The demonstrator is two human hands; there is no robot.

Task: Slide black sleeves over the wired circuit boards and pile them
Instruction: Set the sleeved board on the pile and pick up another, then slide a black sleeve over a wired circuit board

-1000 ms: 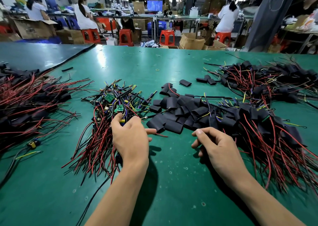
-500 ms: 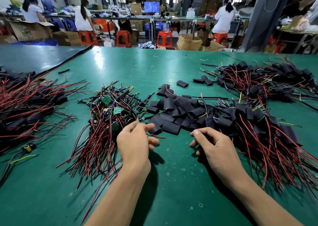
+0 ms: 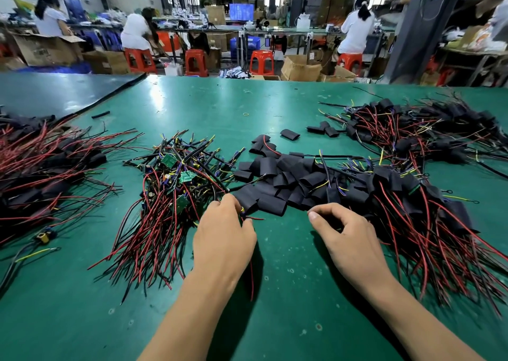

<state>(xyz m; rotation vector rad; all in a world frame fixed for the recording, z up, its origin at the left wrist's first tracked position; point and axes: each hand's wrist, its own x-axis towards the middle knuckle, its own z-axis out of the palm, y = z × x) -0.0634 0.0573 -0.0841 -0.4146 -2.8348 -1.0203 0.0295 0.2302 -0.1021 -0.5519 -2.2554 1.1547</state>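
Left hand [image 3: 224,239]: knuckles up, fingertips closed on the leads [image 3: 248,218] of one wired circuit board. Short red, yellow and blue ends poke out past the fingers, and a red wire trails back under the wrist. The board itself is hidden beneath the palm.

Right hand [image 3: 349,239]: rests on the table mat [image 3: 288,305], fingers curled under, thumb pointing left. The space under the fingers is dark; cannot tell whether a sleeve is held there.

Just ahead of both hands is the heap of loose black sleeves [image 3: 275,187], flat and overlapping, its near edge almost at the left fingertips. Left of it is the unsleeved pile [image 3: 165,209], with bare green boards [image 3: 185,176] showing among red and black wires. To the right is the sleeved pile [image 3: 412,195], its wires fanning toward the viewer. More finished bundles lie far right [image 3: 426,132] and far left [image 3: 41,168].

Step in hand, as judged: one unit is picked out and is about to meet a sleeve.

Next move likely calls for a sleeve in the right hand with its mouth opened. The leads should be gathered tight so they thread through together, and the board drawn in without snagging. The unit then goes to the right-hand pile.
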